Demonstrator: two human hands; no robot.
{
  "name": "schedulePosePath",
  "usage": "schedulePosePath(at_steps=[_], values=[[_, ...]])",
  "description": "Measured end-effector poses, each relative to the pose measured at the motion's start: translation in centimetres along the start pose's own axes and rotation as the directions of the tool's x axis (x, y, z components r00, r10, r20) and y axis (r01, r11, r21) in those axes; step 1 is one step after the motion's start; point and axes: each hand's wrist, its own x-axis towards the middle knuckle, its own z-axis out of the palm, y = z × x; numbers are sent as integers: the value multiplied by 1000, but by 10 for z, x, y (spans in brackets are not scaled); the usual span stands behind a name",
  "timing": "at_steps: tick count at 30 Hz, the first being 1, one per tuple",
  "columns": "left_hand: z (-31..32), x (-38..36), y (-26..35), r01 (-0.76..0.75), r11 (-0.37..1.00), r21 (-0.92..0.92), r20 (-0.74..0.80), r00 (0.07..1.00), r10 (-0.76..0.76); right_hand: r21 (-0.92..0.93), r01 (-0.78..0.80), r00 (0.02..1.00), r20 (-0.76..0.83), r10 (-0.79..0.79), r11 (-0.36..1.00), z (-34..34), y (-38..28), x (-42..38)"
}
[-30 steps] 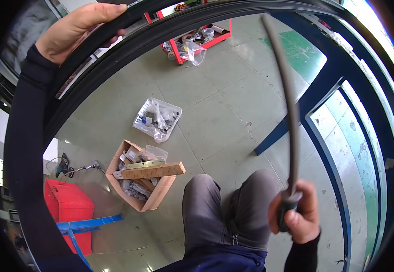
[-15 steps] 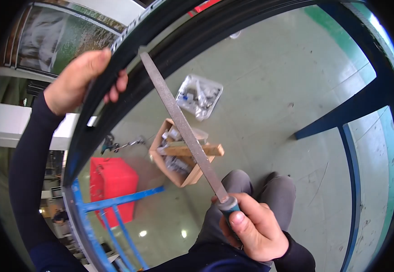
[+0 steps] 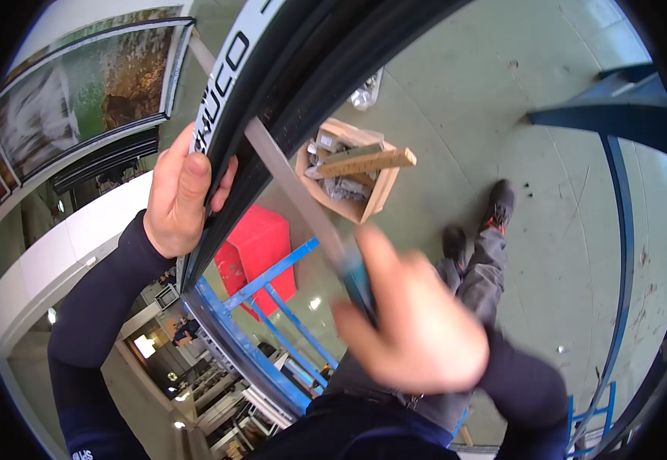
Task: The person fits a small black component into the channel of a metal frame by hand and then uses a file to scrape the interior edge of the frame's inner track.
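My left hand [image 3: 174,205] is closed around a black frame profile [image 3: 295,77], thumb on the near side and fingertips showing past the edge. A white strip with dark lettering [image 3: 230,80] runs along that profile. Blurred by motion, my right hand [image 3: 429,326] grips the teal handle of a long flat metal file [image 3: 295,184]. The file's blade slants up and left and meets the profile just above my left hand. In line with it, a pale flat end shows on the profile's far side.
Below on the green floor are an open box of offcuts [image 3: 383,180], a red container [image 3: 261,249] and a clear tray [image 3: 368,88], partly hidden. A blue metal stand [image 3: 272,277] is at lower left; dark blue supports [image 3: 617,103] rise at right.
The view has shifted. The file has been pushed up and left against the profile, with my right hand closer to it. My left hand still holds the profile.
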Motion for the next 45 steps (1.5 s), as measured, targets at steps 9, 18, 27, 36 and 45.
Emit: schedulePosePath(at_steps=[9,18,27,36,45], values=[[-2,1,-1,-2,998,66,-17,1000,3,-76,-125,990,59,130,989,5,-12,35],[-2,-2,-3,0,999,35,4,1000,0,-81,-10,998,-70,5,997,15,-10,11],[0,1,-4,-15,997,73,-31,999,18,-156,-100,992,-88,87,983,17,-20,0],[-4,2,-3,-50,996,69,17,999,49,-103,-198,977,54,204,975,8,-27,43],[-2,0,-9,-26,997,74,-9,1000,27,-159,-135,988,52,145,978,-2,-17,49]])
